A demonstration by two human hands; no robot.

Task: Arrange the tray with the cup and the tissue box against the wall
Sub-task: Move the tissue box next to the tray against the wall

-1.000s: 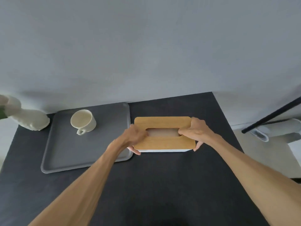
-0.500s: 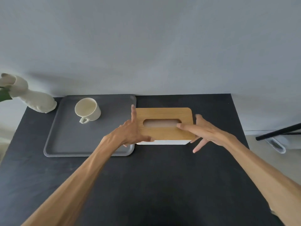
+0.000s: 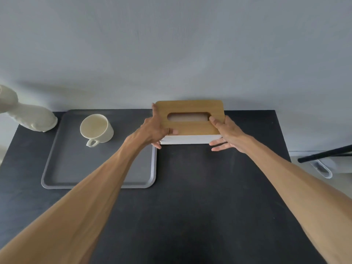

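The tissue box, white with a wooden slotted lid, stands at the back of the dark table with its far edge at the wall. My left hand grips its left end, index finger along the side and thumb on the lid. At the right front corner my right hand holds on, thumb on the lid by the slot and fingers under the front edge. The grey tray lies left of the box, its far rim at the wall. A cream cup sits upright in the tray's back part, handle toward me.
A cream vase-like piece stands at the table's back left corner, just left of the tray. The dark tabletop stretches toward me. Beyond the table's right edge are a black rod and a white object on the floor.
The tissue box has moved back from mid-table to the wall. My hands loosened on it half a second ago and now hold its ends again. The view has shifted, so the tray looks nearer the wall.
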